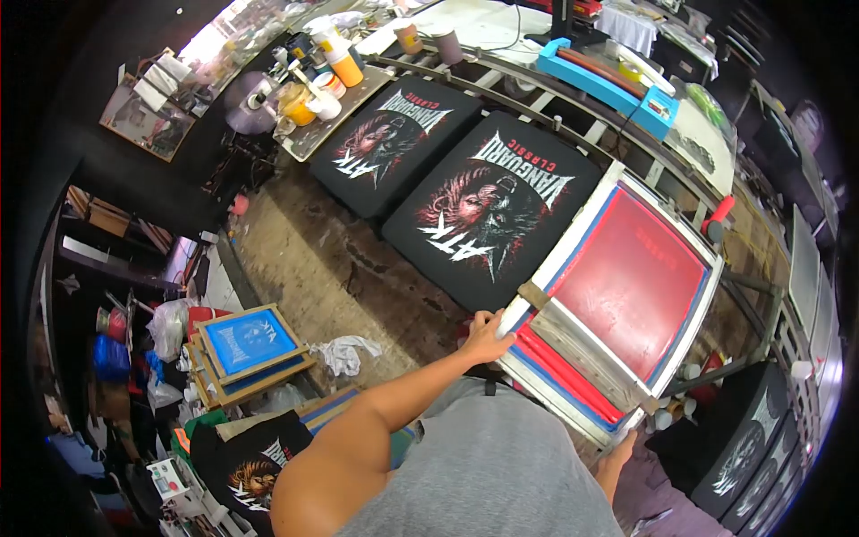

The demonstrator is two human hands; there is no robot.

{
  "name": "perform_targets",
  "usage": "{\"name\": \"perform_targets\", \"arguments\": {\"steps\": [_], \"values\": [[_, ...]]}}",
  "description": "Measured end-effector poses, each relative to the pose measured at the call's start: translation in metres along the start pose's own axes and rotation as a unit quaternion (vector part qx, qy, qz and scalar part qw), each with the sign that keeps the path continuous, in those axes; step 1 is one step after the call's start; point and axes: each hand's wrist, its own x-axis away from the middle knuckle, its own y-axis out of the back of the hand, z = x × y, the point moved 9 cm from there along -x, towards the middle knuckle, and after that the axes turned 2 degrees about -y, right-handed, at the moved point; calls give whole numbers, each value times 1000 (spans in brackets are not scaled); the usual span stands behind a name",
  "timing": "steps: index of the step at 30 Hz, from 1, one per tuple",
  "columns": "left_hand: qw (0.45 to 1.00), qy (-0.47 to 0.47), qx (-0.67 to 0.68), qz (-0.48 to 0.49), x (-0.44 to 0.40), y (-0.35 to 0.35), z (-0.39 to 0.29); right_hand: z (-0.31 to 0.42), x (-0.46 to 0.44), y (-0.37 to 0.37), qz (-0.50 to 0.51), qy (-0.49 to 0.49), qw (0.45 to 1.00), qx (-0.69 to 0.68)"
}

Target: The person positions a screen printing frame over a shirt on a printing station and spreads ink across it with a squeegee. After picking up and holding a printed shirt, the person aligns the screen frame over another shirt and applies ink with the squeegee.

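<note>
My left hand [488, 338] grips the near left corner of a white-edged screen printing frame [553, 234], fingers closed on its rim. Lower down, my right hand [616, 458] holds the near right corner, its fingers partly hidden. Red ink covers the mesh inside blue tape borders. A wide wooden squeegee [591, 356] lies across the near part of the frame, with thick red ink in front of it. Left of the frame, a black printed shirt [492, 201] lies flat on a board. Beyond it is another black shirt [394, 139] with the same design.
Ink containers [309, 98] crowd a board at the rail's far end. A blue-framed machine [608, 85] stands behind the rail. Blue-mesh screens [243, 342] are stacked at lower left near a white rag [347, 353]. More printed black shirts [747, 447] line the lower right.
</note>
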Motion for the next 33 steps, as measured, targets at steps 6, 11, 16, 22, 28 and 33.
{"name": "perform_targets", "arguments": {"steps": [6,11,16,22,28,33], "values": [[994,59,-78,43,-15,14,-29,-14,-26,12,-32,-11,999,27],[995,28,-68,75,-31,7,-12,-3,-13,1,10,-6,1000,-24],[986,53,158,21,-25,24,8,-17,-39,32,62,-60,992,-94],[986,130,86,-64,22,78,75,-95,-101,174,-79,-52,993,74],[965,221,-138,-15,102,90,260,-154,-3,152,-31,-145,912,383],[940,297,-152,77,137,104,309,-186,34,77,22,-124,934,334]]}}
